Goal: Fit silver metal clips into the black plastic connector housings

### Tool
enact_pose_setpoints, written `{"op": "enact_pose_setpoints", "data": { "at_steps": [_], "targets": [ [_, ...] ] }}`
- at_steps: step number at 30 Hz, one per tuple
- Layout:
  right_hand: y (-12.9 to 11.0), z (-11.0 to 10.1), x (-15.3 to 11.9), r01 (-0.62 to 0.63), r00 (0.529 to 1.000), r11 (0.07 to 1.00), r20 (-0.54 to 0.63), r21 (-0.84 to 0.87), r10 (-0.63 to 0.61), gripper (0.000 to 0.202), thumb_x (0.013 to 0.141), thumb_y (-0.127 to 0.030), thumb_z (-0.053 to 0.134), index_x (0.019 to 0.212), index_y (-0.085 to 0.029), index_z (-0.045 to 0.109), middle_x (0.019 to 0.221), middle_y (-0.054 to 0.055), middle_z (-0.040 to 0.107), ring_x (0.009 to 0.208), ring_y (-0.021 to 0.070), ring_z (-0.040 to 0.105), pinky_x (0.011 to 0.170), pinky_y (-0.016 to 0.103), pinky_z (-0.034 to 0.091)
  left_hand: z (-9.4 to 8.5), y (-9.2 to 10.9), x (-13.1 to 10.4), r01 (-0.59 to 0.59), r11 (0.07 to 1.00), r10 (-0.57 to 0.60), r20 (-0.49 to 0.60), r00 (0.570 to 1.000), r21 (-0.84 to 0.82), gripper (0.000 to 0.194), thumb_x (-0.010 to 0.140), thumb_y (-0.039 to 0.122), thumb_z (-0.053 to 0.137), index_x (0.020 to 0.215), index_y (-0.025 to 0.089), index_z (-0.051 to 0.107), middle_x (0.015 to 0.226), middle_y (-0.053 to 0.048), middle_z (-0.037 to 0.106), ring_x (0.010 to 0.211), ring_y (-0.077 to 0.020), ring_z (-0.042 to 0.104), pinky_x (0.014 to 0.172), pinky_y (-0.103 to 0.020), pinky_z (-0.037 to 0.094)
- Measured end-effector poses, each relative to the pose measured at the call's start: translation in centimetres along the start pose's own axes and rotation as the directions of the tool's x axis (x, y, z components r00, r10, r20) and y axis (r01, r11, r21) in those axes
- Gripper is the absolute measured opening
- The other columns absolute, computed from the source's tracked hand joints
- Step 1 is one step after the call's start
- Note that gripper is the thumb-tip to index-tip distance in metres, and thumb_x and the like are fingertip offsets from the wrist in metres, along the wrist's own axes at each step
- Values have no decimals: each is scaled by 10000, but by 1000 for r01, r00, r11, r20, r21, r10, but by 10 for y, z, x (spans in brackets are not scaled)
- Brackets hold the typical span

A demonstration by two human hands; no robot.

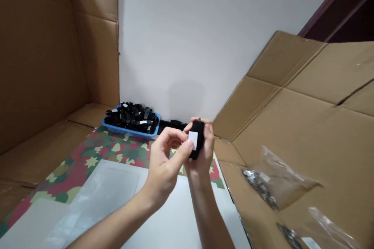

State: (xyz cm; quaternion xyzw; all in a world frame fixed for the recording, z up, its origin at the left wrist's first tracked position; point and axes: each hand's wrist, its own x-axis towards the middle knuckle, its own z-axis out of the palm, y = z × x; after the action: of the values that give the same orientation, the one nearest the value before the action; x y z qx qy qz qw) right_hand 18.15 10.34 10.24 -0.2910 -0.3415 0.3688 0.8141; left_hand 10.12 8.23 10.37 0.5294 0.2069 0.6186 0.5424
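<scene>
raised right hand point(207, 152) grips an oblong black case point(199, 132); curled left hand point(166, 161) touches its white rectangular label point(193, 137), pinch unclear.

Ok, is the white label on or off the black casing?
On: the white label lies against the black casing, left hand touching its edge; whether fully stuck, I cannot tell.

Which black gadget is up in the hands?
The black gadget in the right hand, with the left hand's thumb at its white sticker. Plenty of other black gadgets lie heaped in the blue basket.
</scene>
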Motion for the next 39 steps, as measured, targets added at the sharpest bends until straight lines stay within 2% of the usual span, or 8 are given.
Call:
{"op": "enact_pose_setpoints", "data": {
  "at_steps": [5,17,28,33,36,39],
  "targets": [
    [-1,2,-3,32,999,998,-1,-50,-32,289,741,-499,558,810,-219,550,594,-46,570,516,102,526,466,222,396,-1,0,0,-39,998,38,35,999,44,129,820,257,636,746,197,548,703,26,549,652,-96,498,622,-208,409],
    [1,0,-4,92,995,995,36,-48,-90,245,795,-469,538,831,-230,582,619,-46,603,506,91,536,474,212,408,-3,3,4,-72,988,65,52,997,137,156,795,279,636,716,196,531,668,18,551,616,-106,512,580,-221,413],
    [1,1,-7,83,997,993,1,-83,-83,224,825,-440,513,833,-228,585,639,-45,588,523,85,513,495,206,399,0,0,4,-140,916,165,-34,986,377,127,772,244,626,692,200,539,664,18,576,642,-122,529,654,-251,417],
    [3,3,-6,37,999,993,1,-108,-37,257,825,-461,478,820,-222,572,633,-41,562,547,99,507,522,225,410,-2,-7,6,-17,944,45,-79,996,328,202,720,303,676,697,197,506,730,5,560,725,-144,529,694,-260,401],
    [8,1,-2,72,997,991,31,-113,-69,239,808,-443,487,790,-222,577,636,-41,550,573,105,517,561,237,422,-7,-9,11,49,968,-39,-45,998,246,242,741,380,657,732,191,507,746,-3,543,735,-148,523,659,-250,400],
    [12,-2,1,68,998,992,25,-110,-66,233,779,-446,512,784,-224,584,644,-45,535,574,105,505,560,239,411,-8,-9,18,61,976,-64,10,998,210,317,761,477,621,718,181,516,700,2,526,665,-133,495,613,-245,397]
  ]
}}
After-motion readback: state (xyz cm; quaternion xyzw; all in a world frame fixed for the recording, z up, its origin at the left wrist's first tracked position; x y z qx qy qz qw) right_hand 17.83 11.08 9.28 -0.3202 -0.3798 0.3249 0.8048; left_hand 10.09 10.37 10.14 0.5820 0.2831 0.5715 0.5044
